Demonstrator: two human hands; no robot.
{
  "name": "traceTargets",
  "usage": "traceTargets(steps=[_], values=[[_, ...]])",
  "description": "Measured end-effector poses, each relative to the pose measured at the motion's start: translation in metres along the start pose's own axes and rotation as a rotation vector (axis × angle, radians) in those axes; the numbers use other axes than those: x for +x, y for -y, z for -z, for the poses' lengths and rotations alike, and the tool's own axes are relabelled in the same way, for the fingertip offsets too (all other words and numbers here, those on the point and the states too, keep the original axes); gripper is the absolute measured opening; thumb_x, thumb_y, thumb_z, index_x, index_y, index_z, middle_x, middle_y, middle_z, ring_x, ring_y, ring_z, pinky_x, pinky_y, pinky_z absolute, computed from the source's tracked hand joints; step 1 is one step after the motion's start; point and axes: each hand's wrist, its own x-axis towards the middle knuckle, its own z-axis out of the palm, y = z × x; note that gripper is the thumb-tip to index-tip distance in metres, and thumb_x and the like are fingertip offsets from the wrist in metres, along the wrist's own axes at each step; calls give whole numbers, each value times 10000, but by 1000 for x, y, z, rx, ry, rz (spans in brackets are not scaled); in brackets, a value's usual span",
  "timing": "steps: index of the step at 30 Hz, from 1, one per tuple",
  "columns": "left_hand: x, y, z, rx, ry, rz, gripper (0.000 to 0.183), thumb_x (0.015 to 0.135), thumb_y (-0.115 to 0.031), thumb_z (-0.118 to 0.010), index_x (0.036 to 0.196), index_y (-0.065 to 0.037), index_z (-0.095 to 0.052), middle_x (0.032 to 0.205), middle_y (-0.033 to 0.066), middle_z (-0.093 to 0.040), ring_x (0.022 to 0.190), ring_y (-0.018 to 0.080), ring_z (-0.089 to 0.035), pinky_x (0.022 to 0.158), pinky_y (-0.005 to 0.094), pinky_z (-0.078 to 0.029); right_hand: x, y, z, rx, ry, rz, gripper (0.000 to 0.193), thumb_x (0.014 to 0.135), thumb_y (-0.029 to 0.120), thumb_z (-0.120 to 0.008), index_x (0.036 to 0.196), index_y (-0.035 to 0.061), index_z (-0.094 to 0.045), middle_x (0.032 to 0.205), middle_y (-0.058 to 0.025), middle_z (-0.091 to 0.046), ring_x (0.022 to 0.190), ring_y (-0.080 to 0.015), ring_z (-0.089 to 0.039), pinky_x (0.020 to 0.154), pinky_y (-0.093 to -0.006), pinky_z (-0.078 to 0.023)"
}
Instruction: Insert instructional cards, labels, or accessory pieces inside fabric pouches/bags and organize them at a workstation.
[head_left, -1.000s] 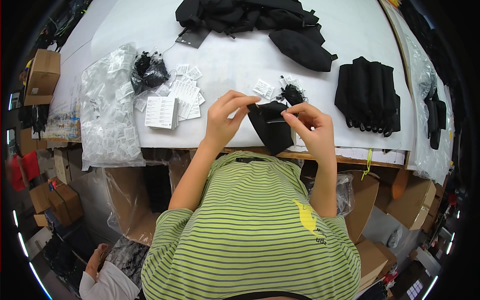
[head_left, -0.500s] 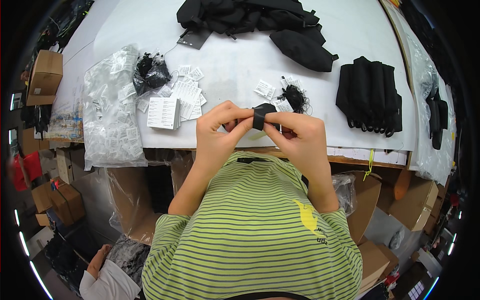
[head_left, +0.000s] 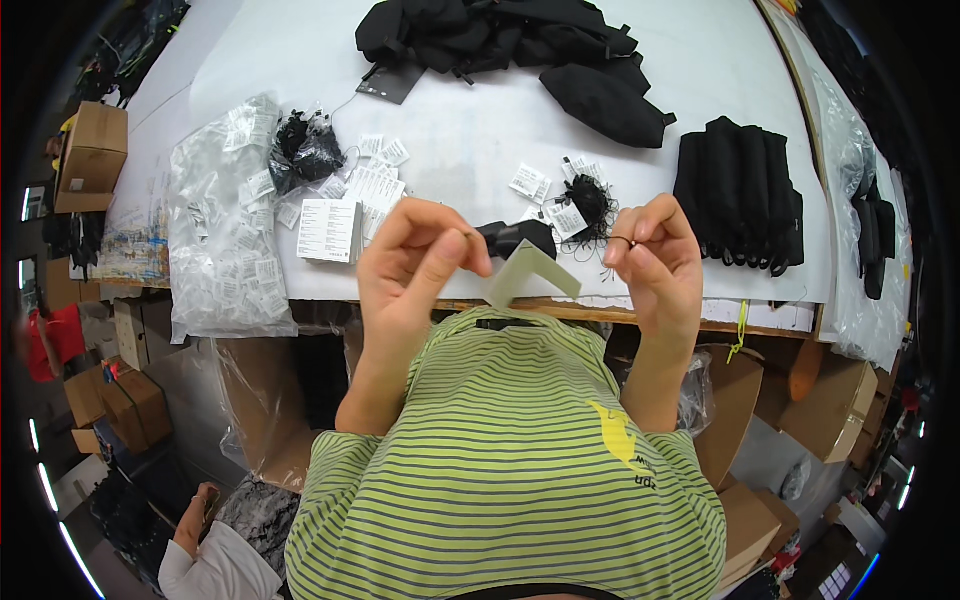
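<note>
My left hand (head_left: 425, 258) is raised above the table's front edge, thumb and fingers pinched together; what they hold, if anything, is too small to make out. Opposite it, my right hand (head_left: 657, 255) pinches a thin black string (head_left: 622, 239) between thumb and forefinger. In the gap between the hands, a pale folded card tag (head_left: 520, 277) hangs at a tilt near the table edge. Just behind the tag lies a black fabric piece (head_left: 524, 236). White labels (head_left: 566, 220) and a tangle of black strings (head_left: 588, 203) sit close to my right hand.
Stacked white cards (head_left: 328, 230) and a clear bag of labels (head_left: 228, 225) are on the left, beside a bundle of black strings (head_left: 305, 147). Black fabric pouches (head_left: 605, 100) lie at the back. More folded black pouches (head_left: 738, 190) are at the right.
My hands have moved apart from the black fabric they both pinched. The fabric now lies on the table, and a pale tag and a string show between the hands.
</note>
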Motion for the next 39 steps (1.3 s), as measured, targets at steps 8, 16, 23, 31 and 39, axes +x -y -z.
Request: traceTargets(steps=[8,16,23,31,39], values=[[3,-5,-28,376,192,-74,51,861,-46,-579,848,-6,-550,767,47,-524,672,141,-443,618,255,-367,-4,-5,-33,-26,-34,8,191,901,74,-577,1052,16,-473,802,-149,-644,585,-101,-563,526,-187,-438],[4,-2,-35,576,264,-156,76,878,-70,-538,837,-6,-528,733,47,-486,678,141,-398,631,255,-332,-9,-12,-43,-114,-8,87,174,882,21,-588,1027,11,-492,837,-39,-555,700,-74,-518,621,-201,-416],[2,0,-34,541,170,-118,85,881,-69,-538,830,-3,-521,719,41,-461,668,137,-387,626,243,-325,-8,-18,-46,-342,-103,218,222,853,-25,-606,1035,-4,-481,893,-54,-554,708,-82,-525,643,-214,-420],[4,6,-35,627,191,-185,73,855,-56,-585,819,-14,-537,706,40,-478,630,154,-426,561,259,-360,-9,-25,-45,-548,-107,303,241,836,-53,-611,1034,-3,-482,886,-51,-558,707,-75,-522,637,-187,-400],[13,34,-22,-84,304,303,207,854,-150,-648,944,-46,-492,790,-28,-465,679,51,-387,624,195,-336,-10,-22,-48,-214,-77,146,173,888,-5,-564,1003,32,-440,796,-26,-538,666,-69,-469,615,-182,-371]])
